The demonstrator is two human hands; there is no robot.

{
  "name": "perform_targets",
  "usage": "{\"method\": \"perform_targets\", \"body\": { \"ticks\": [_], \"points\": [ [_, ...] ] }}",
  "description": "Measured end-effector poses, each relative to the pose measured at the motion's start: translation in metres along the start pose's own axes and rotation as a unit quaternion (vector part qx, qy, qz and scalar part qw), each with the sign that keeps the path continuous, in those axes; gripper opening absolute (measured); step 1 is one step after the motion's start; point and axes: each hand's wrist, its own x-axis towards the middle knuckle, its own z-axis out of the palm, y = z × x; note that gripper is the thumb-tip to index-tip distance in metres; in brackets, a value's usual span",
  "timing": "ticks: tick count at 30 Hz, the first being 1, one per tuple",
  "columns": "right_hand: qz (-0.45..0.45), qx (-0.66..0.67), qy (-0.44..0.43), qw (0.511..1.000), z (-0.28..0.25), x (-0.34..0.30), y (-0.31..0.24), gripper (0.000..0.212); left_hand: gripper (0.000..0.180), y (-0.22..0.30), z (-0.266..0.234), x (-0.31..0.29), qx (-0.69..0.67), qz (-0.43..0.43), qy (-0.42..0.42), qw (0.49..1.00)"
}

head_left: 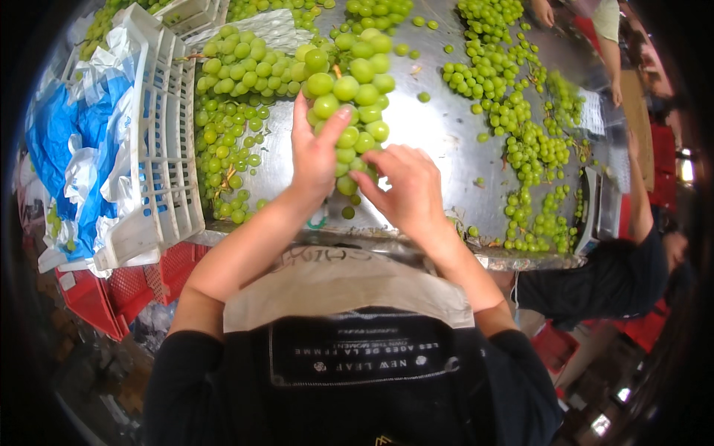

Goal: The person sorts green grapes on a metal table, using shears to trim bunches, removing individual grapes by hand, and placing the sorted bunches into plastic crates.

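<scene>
A large bunch of green grapes (364,93) hangs tip-down over the metal table, held up by my left hand (316,152). That hand's thumb lies across the front of the berries, and its fingers pass behind them, partly hidden. At the bunch's lower right, my right hand (407,186) has its fingers curled, with thumb and index at the lowest berries. Whether it pinches a berry there is hard to make out. Another bunch of grapes (249,63) lies just left of the held one, by white netting (271,28).
A white plastic crate (167,134) with blue and white wrapping (97,160) stands at the left. More grapes (532,152) spread along the table's right side. Beyond them, a co-worker's arm (638,178) reaches up beside a scale-like device (591,204). Red crates (126,293) sit below.
</scene>
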Motion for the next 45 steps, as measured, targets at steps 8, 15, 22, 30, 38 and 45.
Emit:
{"method": "perform_targets", "body": {
  "ticks": [8, 15, 22, 30, 38, 45],
  "points": [
    [0.020, 0.160, 0.011, 0.987, -0.001, -0.007, 0.006, 0.026, 0.050, 0.010, -0.002, 0.001, -0.054, -0.052, -0.020, 0.997],
    [0.194, 0.410, 0.204, 0.868, 0.002, 0.005, 0.049, 0.027, 0.053, 0.009, -0.030, 0.011, -0.327, -0.336, -0.188, 0.863],
    [0.303, 0.544, 0.110, 0.775, 0.020, -0.002, 0.057, 0.075, 0.054, 0.019, -0.015, 0.004, -0.266, -0.331, -0.131, 0.896],
    [0.198, 0.512, 0.096, 0.830, -0.003, 0.000, 0.033, 0.078, 0.059, 0.025, -0.012, 0.005, -0.010, -0.177, -0.089, 0.980],
    [0.103, 0.836, 0.053, 0.537, 0.011, 0.010, 0.065, 0.093, 0.100, 0.070, 0.021, -0.029, 0.324, 0.093, -0.351, 0.873],
    [0.072, 0.959, -0.022, 0.273, 0.013, 0.010, 0.066, 0.107, 0.058, 0.069, 0.008, -0.026, 0.327, 0.040, -0.304, 0.894]
  ]
}}
